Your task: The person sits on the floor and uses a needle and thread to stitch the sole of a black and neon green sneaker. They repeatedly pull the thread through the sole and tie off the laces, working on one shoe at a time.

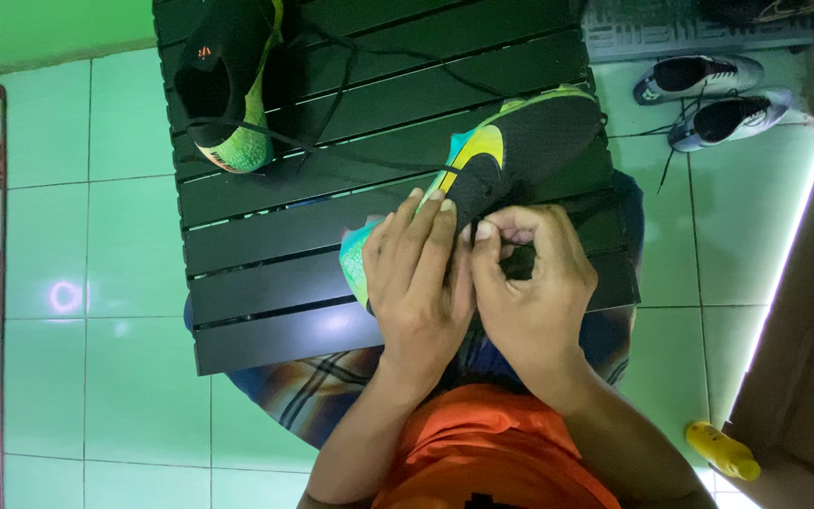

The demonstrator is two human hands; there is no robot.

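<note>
Together, both hands, left (418,273) and right (529,283), were clamped on a black-and-yellow shoe (492,165), laid diagonally on the counter (266,254), toe pointed up-right.

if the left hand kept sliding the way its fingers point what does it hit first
The left hand points up the picture and slightly right, fingertips already on the black and yellow shoe. It would press further along that shoe; beyond lies the slatted black table. Depth is uncertain.

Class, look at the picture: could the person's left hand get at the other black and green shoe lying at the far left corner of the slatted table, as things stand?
Probably yes. The left hand rests on the near shoe, and only bare black slats of the table and a loose lace lie between it and the far shoe. It would have to let go first.
</note>
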